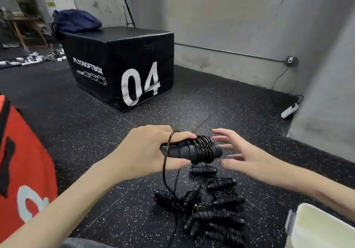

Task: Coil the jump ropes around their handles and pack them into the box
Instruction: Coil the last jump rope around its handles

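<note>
Both my forearms reach in, cut off below; box point(324, 226) half out of view.
My left hand point(146, 149) grips the handles point(184, 150) with rope point(204, 147) coiled round; my blurred right hand point(242, 151) spreads wide just beside them, above bundles point(213, 209) on the floor point(115, 171).

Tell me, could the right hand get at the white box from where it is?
Probably yes: the right hand is open and holds nothing, and the white box sits on its side with nothing between.
</note>
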